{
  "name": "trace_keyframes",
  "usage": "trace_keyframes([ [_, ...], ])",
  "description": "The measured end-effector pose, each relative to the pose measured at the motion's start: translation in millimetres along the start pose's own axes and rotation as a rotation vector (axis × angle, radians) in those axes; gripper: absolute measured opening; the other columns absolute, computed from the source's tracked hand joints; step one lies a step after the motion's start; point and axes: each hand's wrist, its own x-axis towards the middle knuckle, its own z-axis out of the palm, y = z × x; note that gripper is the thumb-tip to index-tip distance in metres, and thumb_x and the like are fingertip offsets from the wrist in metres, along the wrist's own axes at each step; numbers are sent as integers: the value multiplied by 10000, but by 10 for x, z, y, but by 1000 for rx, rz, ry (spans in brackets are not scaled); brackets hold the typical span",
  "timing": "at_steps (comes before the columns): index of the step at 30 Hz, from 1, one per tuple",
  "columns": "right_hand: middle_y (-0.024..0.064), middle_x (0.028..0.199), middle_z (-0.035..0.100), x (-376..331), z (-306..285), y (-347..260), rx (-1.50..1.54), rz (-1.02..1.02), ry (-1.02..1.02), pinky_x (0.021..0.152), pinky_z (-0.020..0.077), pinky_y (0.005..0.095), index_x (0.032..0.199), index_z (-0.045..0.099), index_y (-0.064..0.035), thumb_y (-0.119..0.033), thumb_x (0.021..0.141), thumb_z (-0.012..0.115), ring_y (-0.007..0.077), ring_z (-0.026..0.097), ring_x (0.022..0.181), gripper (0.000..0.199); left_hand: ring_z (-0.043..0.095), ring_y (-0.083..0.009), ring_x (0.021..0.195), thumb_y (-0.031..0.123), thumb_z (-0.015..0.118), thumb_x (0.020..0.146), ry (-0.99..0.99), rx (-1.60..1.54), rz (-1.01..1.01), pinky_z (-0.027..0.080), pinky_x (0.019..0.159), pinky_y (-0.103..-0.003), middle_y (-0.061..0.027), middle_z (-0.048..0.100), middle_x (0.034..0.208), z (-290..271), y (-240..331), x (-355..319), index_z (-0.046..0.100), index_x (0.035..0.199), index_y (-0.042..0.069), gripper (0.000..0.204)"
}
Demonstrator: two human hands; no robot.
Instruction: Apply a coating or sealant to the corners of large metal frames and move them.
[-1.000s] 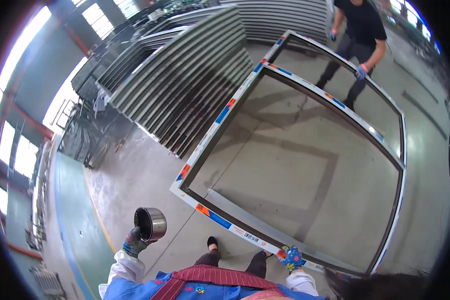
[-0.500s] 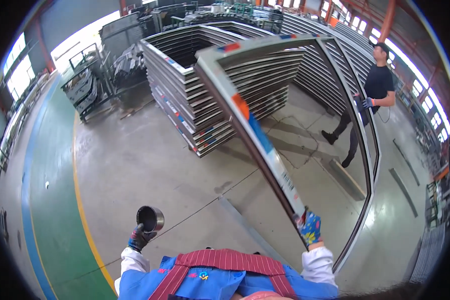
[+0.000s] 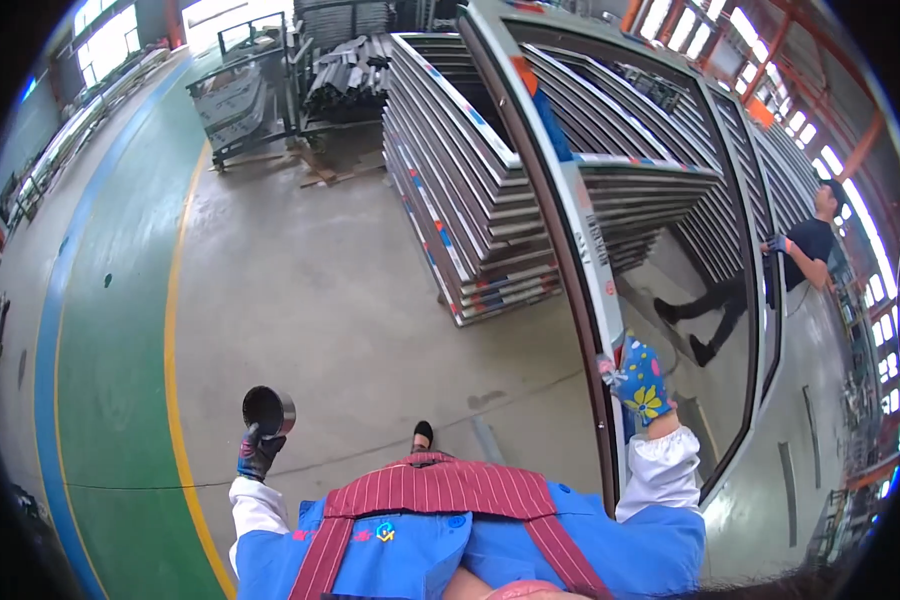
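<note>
In my gloved left hand (image 3: 258,453) is a dark, cup-shaped round container (image 3: 269,410), held upright by its side and tilted so its dark inside shows. My right hand (image 3: 642,385), in a blue flowered glove, is wrapped round the near side of a large metal window frame (image 3: 580,240). That frame stands on edge, with a brown inner edge and a printed label strip. A co-worker (image 3: 805,250) at the right has a gloved hand (image 3: 778,244) on its far part. The frame's lower end is hidden behind my arm and body.
A tall stack of metal frames (image 3: 500,235) rises just beyond the held frame. Farther back at the left are a wheeled rack (image 3: 240,105) and piled metal profiles (image 3: 345,75). A green walkway (image 3: 120,300) with a yellow edge line runs along my left. Metal strips (image 3: 790,480) lie on the floor at right.
The view has swung left and I have stepped nearer the stack. The held frame has moved along with my right hand and stands more upright. Both hands keep their hold; the co-worker is walking.
</note>
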Motion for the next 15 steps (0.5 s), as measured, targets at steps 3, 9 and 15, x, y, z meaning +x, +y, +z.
trace_keyframes([
  [3,155,598,522,744,528,22,68,10,-131,513,431,418,753,491,-16,-290,711,657,352,547,575,323,610,-246,926,352,642,773,29,-105,24,525,773,-394,-83,579,1131,35,182,425,469,1217,103,538],
  [9,176,709,553,2186,1176,-8,78,33,-310,569,449,416,826,504,-15,-298,702,675,360,557,659,354,610,-243,913,340,633,779,95,-233,66,516,774,-388,-84,586,1116,90,582,1518,482,1205,104,510],
  [15,197,707,546,3909,1541,-110,-22,80,-385,590,441,425,805,512,-5,-285,668,687,377,550,687,358,598,-245,934,313,623,791,136,-318,82,502,802,-397,-86,581,1126,144,997,3071,487,1202,100,483],
])
